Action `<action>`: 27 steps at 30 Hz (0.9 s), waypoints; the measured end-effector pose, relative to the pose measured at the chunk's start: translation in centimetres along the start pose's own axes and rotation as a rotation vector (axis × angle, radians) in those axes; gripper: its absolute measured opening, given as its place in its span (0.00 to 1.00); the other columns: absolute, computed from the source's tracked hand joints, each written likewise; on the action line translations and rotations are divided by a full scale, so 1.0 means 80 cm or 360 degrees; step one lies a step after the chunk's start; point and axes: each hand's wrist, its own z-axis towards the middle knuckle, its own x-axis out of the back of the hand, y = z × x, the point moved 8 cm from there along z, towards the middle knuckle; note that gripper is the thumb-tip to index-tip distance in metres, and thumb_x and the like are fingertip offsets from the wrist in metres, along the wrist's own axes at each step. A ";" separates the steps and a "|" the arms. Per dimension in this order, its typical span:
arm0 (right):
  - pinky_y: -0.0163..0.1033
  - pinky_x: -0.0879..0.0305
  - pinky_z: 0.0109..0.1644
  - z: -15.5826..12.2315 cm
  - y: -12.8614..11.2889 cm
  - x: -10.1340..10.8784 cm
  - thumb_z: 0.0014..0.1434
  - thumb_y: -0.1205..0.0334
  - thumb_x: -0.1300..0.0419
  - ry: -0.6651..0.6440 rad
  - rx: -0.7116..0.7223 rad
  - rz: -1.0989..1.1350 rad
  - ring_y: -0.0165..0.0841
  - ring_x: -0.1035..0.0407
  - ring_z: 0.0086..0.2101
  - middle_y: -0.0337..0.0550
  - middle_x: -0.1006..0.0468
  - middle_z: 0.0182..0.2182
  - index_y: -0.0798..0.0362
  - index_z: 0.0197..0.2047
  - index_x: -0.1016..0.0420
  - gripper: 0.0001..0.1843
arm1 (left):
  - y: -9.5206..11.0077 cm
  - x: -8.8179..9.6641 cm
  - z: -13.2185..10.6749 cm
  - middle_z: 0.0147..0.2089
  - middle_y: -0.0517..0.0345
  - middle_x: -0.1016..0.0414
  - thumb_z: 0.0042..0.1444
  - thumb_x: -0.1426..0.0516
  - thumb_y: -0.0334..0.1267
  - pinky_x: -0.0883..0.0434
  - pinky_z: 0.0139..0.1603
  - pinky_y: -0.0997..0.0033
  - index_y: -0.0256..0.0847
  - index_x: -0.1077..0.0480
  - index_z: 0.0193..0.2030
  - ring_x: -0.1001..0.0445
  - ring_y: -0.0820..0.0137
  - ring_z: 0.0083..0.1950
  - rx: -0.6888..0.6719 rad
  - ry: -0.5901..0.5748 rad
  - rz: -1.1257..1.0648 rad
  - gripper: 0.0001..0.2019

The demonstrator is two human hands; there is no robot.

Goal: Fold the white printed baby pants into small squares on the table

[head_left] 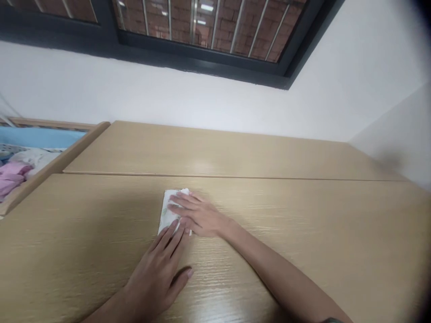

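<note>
Under barred window (202, 22), wooden table (303, 224) (pale)

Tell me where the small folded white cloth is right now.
The small folded white cloth lies flat on the light wooden table, left of centre in the head view, under the right hand and the left hand's fingertips.

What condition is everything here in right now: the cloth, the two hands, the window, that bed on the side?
Small cloth: folded, flat on the table.
Right hand: open, palm down on the cloth.
Left hand: open, fingertips on the cloth's near edge.
Window: barred; open or shut unclear.
Bed: holds crumpled clothes.
</note>
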 end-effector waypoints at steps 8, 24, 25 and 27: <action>0.55 0.48 0.75 -0.003 0.038 0.000 0.76 0.53 0.53 0.0125 -0.0343 0.0027 0.39 0.55 0.74 0.46 0.51 0.76 0.45 0.78 0.57 0.32 | 0.001 0.000 0.002 0.77 0.39 0.45 0.66 0.44 0.49 0.35 0.71 0.50 0.32 0.55 0.78 0.48 0.48 0.78 0.0004 -0.0019 -0.0005 0.40; 0.55 0.32 0.59 -0.021 0.043 0.026 0.74 0.53 0.52 0.0535 -0.0549 0.0061 0.45 0.30 0.53 0.58 0.26 0.54 0.55 0.65 0.36 0.22 | -0.098 0.014 -0.001 0.47 0.54 0.23 0.69 0.49 0.49 0.37 0.54 0.52 0.46 0.34 0.47 0.25 0.57 0.50 0.0738 0.0154 -0.0273 0.11; 0.55 0.31 0.59 -0.021 0.043 0.025 0.74 0.53 0.52 0.0525 -0.0549 0.0054 0.45 0.29 0.52 0.57 0.26 0.53 0.55 0.64 0.35 0.22 | -0.102 0.013 -0.001 0.44 0.55 0.23 0.69 0.49 0.50 0.37 0.53 0.52 0.46 0.34 0.45 0.25 0.58 0.49 0.0775 0.0139 -0.0274 0.12; 0.54 0.31 0.58 -0.020 0.044 0.022 0.74 0.54 0.52 0.0491 -0.0549 0.0051 0.45 0.29 0.51 0.56 0.24 0.52 0.55 0.63 0.34 0.20 | -0.109 0.010 -0.002 0.40 0.57 0.24 0.68 0.50 0.52 0.38 0.52 0.53 0.46 0.34 0.43 0.25 0.59 0.45 0.0831 0.0097 -0.0271 0.13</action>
